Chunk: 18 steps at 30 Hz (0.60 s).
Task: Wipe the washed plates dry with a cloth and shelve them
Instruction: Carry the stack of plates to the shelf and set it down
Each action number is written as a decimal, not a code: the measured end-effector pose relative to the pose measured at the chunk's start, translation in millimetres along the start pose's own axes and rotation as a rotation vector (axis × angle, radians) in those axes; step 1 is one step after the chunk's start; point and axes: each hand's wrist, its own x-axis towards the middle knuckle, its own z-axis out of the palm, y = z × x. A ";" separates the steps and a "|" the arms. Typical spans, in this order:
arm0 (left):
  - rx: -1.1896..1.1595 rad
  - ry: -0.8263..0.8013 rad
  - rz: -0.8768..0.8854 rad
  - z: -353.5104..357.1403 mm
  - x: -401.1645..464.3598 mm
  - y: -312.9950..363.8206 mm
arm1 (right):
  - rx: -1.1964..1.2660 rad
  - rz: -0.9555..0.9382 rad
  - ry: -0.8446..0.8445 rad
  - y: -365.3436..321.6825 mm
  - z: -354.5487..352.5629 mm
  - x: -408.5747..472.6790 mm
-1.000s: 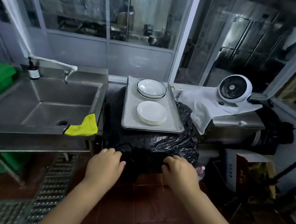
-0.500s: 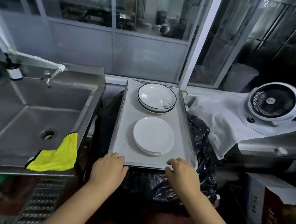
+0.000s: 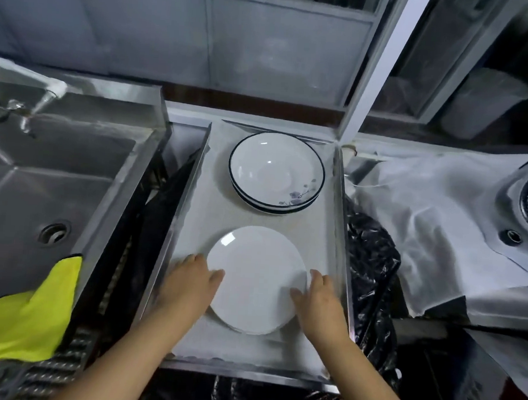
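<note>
Both hands, left [image 3: 191, 283] and right [image 3: 318, 296], pinch the near plates [image 3: 256, 279] at opposite rims (thumbs on top); lift level, then fetch the cloth [image 3: 30, 318] at left.

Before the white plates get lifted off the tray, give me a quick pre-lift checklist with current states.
1. Left hand at the white plates' left edge, thumb on top: ok.
2. Right hand at their right edge: ok.
3. Fingers under the stack for a firm hold: cannot tell, hidden.
4. Bowls stand apart, farther back on the tray: ok.
5. Yellow cloth in hand for wiping: not ok, it hangs over the sink edge.
6. Plates washed, wet or dry: cannot tell.
</note>
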 end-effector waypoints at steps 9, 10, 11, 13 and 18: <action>-0.197 -0.036 -0.158 8.2 24.9 9.6 | 0.202 0.095 -0.039 9.3 12.5 33.2; -0.217 -0.036 -0.168 8.2 25.6 9.4 | 0.214 0.098 -0.032 8.9 13.2 34.1; -0.245 -0.041 -0.173 9.2 27.2 8.1 | 0.229 0.106 -0.026 7.9 13.8 34.9; -0.328 -0.071 -0.195 11.0 30.5 6.3 | 0.271 0.129 -0.015 4.6 15.3 36.2; -0.411 -0.101 -0.220 9.1 30.8 6.8 | 0.350 0.209 0.007 0.2 20.6 38.9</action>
